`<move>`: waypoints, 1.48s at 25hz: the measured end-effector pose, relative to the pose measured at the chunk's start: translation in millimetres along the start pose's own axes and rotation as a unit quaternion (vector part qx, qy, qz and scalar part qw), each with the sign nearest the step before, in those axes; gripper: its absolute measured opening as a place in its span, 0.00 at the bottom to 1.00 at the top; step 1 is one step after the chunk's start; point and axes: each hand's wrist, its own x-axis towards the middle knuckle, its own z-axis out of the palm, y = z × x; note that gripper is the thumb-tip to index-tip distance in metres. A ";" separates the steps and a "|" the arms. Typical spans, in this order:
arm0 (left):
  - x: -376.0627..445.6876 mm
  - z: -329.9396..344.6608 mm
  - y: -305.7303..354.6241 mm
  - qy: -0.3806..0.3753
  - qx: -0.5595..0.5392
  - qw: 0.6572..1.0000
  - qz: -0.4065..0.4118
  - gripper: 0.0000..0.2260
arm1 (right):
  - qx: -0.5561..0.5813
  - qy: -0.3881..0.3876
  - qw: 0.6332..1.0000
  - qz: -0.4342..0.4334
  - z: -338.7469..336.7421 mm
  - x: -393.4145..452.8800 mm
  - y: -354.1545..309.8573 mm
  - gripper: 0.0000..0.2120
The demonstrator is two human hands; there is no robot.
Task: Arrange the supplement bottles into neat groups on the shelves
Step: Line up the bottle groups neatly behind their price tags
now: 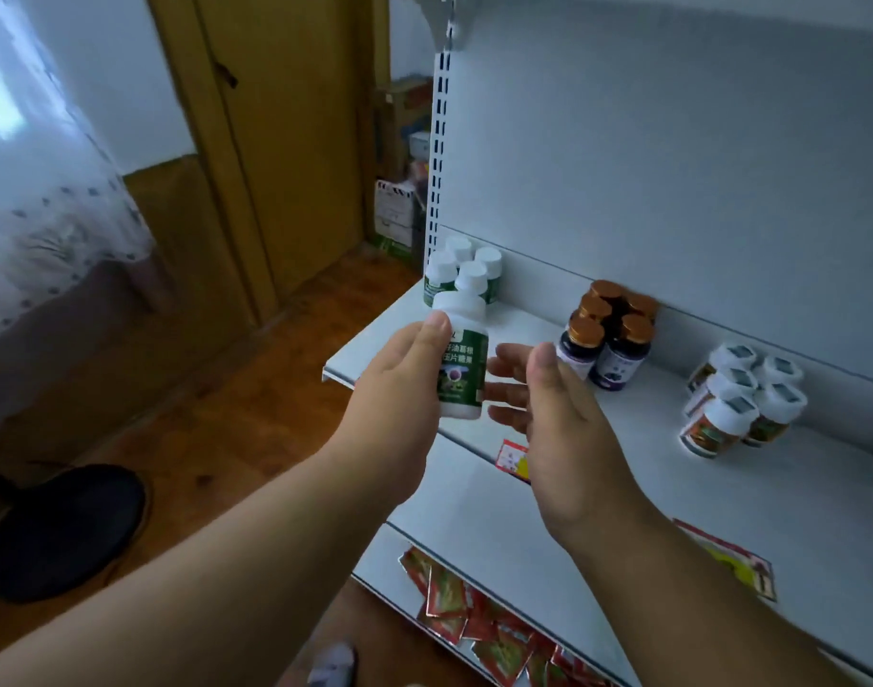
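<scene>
green-label bottle (462, 361) with white cap is in the air over the shelf's front-left corner, upright, label facing the camera. left hand (405, 384) grips it around the body, thumb up near the shoulder of the bottle, probably so the label stays readable and it can go down cap-up. right hand (548, 399) is just beside it, fingers spread and relaxed, holding nothing; looks like it's ready to steady or take the bottle, though that's a guess.

matching green-label group (466, 272) sits at the shelf's back-left corner against the upright post, four white caps packed tight. my read: the held bottle belongs there, front of that cluster.

gold-cap dark bottles (610, 334) are bunched mid-shelf against the back panel. white-cap bottles with orange-red labels (742, 404) form a third block further right, nearer the middle of the shelf depth. groups are well apart, so sorting by type looks mostly done.

shelf (598, 468) is white metal. red sachets (479, 612) lie loose on the lower shelf.
</scene>
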 end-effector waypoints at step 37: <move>305.5 -82.4 -18.5 -0.302 0.397 0.839 0.216 0.27 | -0.550 0.084 0.827 0.078 135.0 204.2 94.8 0.43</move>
